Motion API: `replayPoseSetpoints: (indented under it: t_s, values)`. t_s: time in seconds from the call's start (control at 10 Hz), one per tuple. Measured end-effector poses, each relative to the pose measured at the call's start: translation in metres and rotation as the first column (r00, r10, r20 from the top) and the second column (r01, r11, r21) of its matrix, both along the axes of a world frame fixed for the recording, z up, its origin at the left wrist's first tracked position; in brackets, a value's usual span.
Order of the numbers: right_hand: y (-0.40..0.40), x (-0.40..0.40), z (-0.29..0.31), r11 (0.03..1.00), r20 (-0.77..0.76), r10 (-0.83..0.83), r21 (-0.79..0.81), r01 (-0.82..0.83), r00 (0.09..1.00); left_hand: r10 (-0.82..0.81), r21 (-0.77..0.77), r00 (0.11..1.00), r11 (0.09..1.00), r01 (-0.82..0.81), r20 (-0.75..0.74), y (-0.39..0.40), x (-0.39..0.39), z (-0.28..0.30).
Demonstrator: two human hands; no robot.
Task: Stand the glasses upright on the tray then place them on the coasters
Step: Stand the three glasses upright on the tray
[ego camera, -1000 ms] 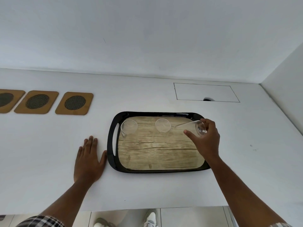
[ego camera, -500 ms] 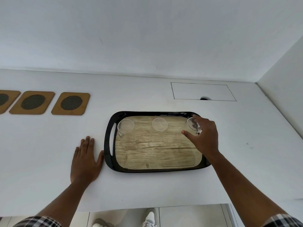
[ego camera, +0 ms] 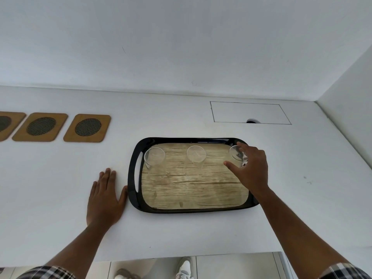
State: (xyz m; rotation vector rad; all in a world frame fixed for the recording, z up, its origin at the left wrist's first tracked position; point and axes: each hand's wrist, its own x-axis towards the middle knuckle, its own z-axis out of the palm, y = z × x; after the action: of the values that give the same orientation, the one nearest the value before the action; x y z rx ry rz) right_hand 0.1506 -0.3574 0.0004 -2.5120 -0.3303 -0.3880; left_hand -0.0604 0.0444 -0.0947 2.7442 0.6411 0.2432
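A black tray [ego camera: 132, 178] with a wood-look floor lies on the white counter. Three clear glasses stand upright along its far side: the left glass [ego camera: 154, 158], the middle glass [ego camera: 196, 156] and the right glass [ego camera: 235, 154]. My right hand [ego camera: 251, 170] wraps the right glass from the right, with forefinger and thumb around it. My left hand [ego camera: 104, 198] lies flat on the counter, its thumb against the tray's left rim. Three brown coasters with dark mesh centres sit at the far left: the nearest coaster [ego camera: 87, 127], the second coaster [ego camera: 41, 126] and the third coaster [ego camera: 4, 123], which the frame edge cuts off.
A rectangular hatch outline with a small hole [ego camera: 250, 113] is set in the counter behind the tray. White walls close off the back and the right side. The counter's front edge runs just below my forearms, with shoes on the floor beneath.
My right hand tipped the right glass from lying sideways to standing upright on the tray and still holds it. My left hand stayed flat beside the tray.
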Motion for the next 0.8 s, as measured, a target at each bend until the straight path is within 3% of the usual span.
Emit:
replayPoseSetpoints:
  t_s: [0.3,0.5,0.6,0.8]
  values:
    - [0.001,-0.003,-0.005,0.999,-0.037,0.044,0.016,-0.044,0.998,0.002,-0.003,1.000,1.000,-0.002,0.001,-0.001,0.001,0.000]
    - [0.022,-0.018,0.005,0.999,0.112,-0.045,0.007,0.044,0.993,-0.001,-0.007,1.000,1.000,0.001,0.004,-0.001,0.001,0.001]
    - [0.040,-0.026,0.014,1.000,0.180,-0.008,0.005,0.007,0.984,-0.005,-0.005,1.000,1.000,0.005,0.010,0.000,0.001,0.002]
    - [0.087,-0.052,0.032,0.993,0.168,0.109,0.028,-0.116,0.980,-0.004,-0.017,1.000,1.000,0.004,0.006,-0.001,0.001,0.001]
